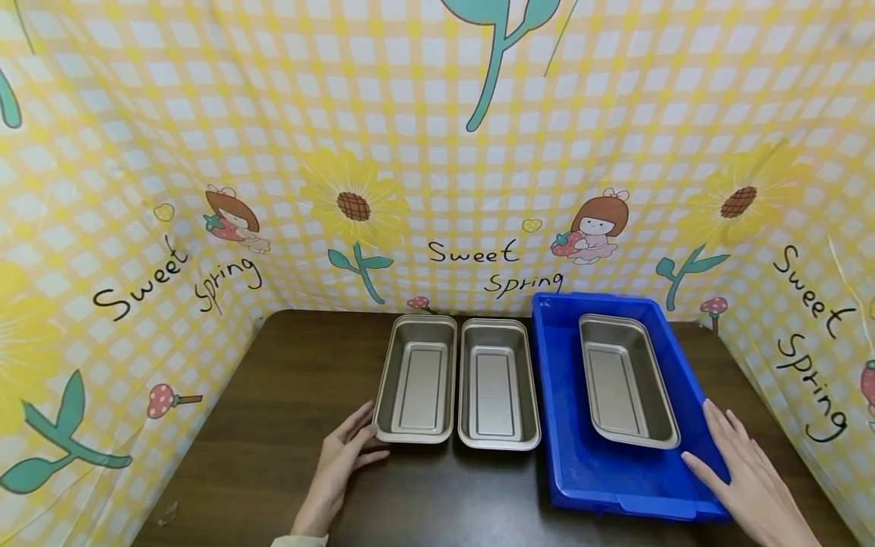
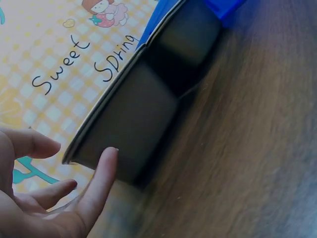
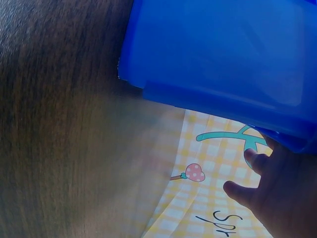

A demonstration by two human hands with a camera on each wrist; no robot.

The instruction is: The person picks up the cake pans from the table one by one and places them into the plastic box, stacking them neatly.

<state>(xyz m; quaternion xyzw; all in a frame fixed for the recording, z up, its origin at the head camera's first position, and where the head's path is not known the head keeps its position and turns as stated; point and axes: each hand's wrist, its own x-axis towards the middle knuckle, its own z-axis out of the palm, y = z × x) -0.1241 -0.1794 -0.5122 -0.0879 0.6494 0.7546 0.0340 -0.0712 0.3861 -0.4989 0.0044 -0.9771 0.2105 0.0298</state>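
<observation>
Two metallic loaf pans stand side by side on the table: a left loaf pan (image 1: 422, 384) and a middle loaf pan (image 1: 496, 387). To their right, a third loaf pan (image 1: 620, 380) sits inside a blue plastic tray (image 1: 569, 433). My left hand (image 1: 345, 452) is at the near left corner of the left pan, fingers spread and relaxed; one finger (image 2: 106, 166) overlaps the pan's side in the left wrist view, contact unclear. Over the tray's right rim lies my right hand (image 1: 748, 471), fingers extended. The right wrist view shows that hand (image 3: 285, 191) beside the tray's outer edge, some fingertips hidden.
A dark wooden table (image 1: 273, 425) carries everything. Yellow checked cloth (image 1: 472, 190) with flowers and lettering stands behind it and along both sides. The tray sits directly beside the middle pan. A small transparent scrap (image 1: 167, 514) lies near the table's left edge.
</observation>
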